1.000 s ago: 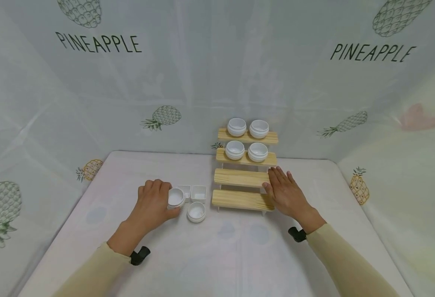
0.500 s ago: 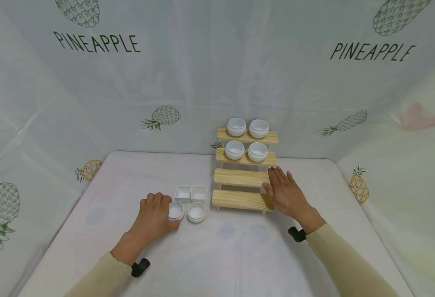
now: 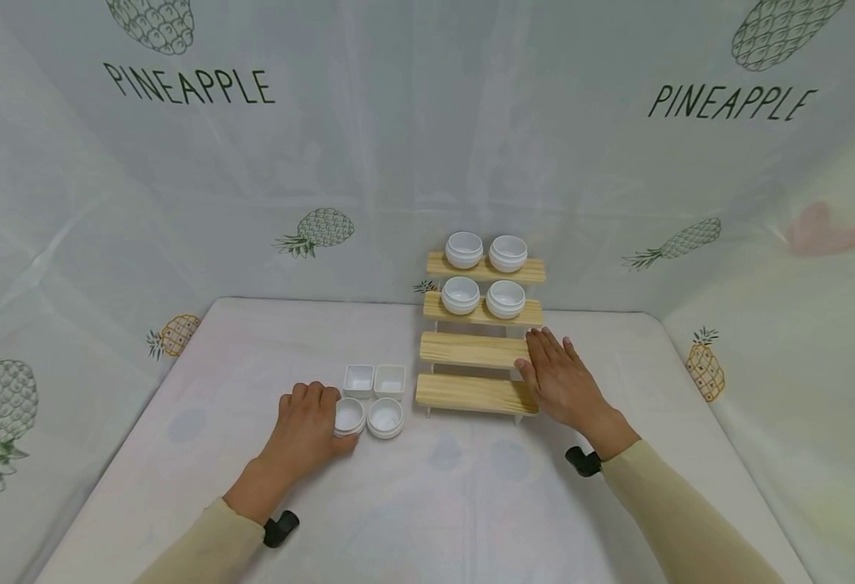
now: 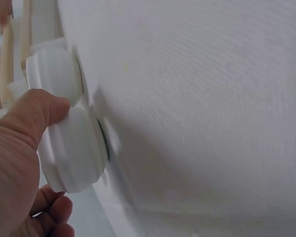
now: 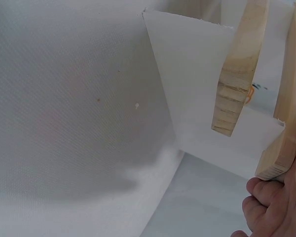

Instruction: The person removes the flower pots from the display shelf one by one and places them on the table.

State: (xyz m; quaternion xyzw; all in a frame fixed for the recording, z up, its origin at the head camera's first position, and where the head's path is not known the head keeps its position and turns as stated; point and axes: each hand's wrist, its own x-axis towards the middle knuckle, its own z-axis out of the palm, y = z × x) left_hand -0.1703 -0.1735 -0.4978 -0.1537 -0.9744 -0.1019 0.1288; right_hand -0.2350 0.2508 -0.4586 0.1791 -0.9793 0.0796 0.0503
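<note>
at the left, a pale cloth wall (image 3: 55,219) printed with pineapples stands beside and behind a white-covered table (image 3: 464,503). the person's left hand (image 3: 307,426) comes in from the near left, out of a tan sleeve (image 3: 204,539) with a black wrist mount (image 3: 281,529). its grip is spread only as wide as one white round bowl (image 3: 350,415), which it holds with the thumb on the near side and the fingers bent round the left and far side. that held bowl is upright, low at the table, just near of a left square dish (image 3: 358,380). a right square dish (image 3: 389,380) sits close to its right, and a second round bowl (image 3: 385,417) stands near of that, just beside the held one. farther right is a stand (image 3: 474,393) of four wooden steps rising toward the far side; the two far steps each carry a pair of upright white bowls (image 3: 460,295). at its right end the right hand (image 3: 562,385) lies with fingers straight and together, touching the wood without gripping it; how hard it presses, i cannot tell.
</note>
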